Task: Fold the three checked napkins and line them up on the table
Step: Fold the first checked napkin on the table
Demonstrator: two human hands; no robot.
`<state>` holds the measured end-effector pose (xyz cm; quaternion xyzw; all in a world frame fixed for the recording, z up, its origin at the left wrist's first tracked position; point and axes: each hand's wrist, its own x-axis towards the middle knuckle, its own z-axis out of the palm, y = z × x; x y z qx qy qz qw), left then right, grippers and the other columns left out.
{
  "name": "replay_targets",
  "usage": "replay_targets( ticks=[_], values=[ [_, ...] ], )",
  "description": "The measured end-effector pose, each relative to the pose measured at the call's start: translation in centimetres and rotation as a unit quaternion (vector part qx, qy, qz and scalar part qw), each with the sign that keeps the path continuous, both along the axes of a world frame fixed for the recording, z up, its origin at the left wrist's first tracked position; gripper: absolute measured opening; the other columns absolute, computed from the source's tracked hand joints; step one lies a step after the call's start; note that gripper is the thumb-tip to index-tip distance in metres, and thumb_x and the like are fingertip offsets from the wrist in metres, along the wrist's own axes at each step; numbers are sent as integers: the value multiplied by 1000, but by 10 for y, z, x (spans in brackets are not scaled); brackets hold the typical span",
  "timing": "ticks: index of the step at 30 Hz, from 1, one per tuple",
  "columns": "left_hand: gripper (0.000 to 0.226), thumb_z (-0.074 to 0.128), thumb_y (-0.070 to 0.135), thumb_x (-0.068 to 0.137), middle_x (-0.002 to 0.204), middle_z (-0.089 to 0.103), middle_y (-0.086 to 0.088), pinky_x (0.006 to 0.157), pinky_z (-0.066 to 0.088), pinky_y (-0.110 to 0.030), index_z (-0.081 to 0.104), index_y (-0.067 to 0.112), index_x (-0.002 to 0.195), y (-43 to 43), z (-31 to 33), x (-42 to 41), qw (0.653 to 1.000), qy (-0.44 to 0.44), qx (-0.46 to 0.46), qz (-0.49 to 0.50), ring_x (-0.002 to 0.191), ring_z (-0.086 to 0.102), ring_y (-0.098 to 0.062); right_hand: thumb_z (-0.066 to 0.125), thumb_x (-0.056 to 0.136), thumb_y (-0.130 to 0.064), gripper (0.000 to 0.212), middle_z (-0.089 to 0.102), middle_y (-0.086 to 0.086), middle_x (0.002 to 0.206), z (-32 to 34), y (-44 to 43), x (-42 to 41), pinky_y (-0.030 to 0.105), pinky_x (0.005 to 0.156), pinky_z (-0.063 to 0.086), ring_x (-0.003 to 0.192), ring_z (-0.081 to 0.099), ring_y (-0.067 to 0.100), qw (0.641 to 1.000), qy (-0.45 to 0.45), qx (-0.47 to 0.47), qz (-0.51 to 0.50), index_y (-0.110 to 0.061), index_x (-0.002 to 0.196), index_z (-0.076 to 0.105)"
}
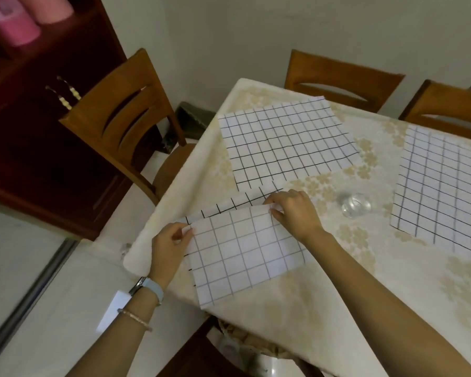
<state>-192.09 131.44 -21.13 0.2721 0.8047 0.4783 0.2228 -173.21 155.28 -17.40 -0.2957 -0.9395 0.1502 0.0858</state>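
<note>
First fold under way: my left hand [169, 246] and right hand [294, 210] pinch the near napkin [242, 248] at 6 o'clock on the tabletop [337, 295]. The 12 o'clock napkin [286, 142] and 3 o'clock napkin [441, 191] lie unfolded.

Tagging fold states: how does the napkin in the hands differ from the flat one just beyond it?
The near napkin is folded over, its top layer showing pale grey lines; the far napkin lies spread flat with black lines up. The left hand and right hand pinch the near napkin's upper corners; the far napkin is untouched. Both are white grid-checked cloths on the cream tablecloth.
</note>
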Motion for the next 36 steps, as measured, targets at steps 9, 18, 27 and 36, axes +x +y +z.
replay_targets(
  ticks=[9, 18, 27, 36],
  values=[
    [14, 68, 17, 90, 73, 66, 2, 66, 42, -14, 66, 14, 76, 6, -52, -28, 991, -12, -60, 117, 72, 59, -11, 62, 90, -15, 24, 72, 2, 99, -58, 27, -54, 36, 91, 38, 99, 61, 27, 996, -88, -10, -23, -23, 112, 68],
    [14, 72, 26, 87, 76, 68, 3, 66, 47, -26, 68, 14, 81, 21, -61, -38, 979, 38, -103, 172, 72, 61, -13, 67, 83, -9, 26, 71, 5, 92, -84, 42, -77, 40, 86, 39, 93, 61, 32, 996, -79, 11, -48, -19, 107, 69],
    [19, 68, 40, 86, 81, 70, 6, 67, 52, -38, 68, 22, 82, 35, -67, -45, 962, 81, -154, 212, 73, 64, -19, 66, 89, -18, 29, 69, 8, 104, -88, 46, -82, 39, 92, 36, 106, 58, 32, 992, -96, -2, -88, -19, 118, 63],
    [15, 69, 36, 86, 80, 69, 4, 64, 47, -33, 67, 22, 82, 36, -68, -46, 963, 90, -149, 205, 75, 63, -21, 65, 89, -17, 31, 69, 11, 105, -94, 49, -82, 41, 92, 37, 106, 57, 34, 987, -91, 11, -134, -16, 119, 63]
  ],
)
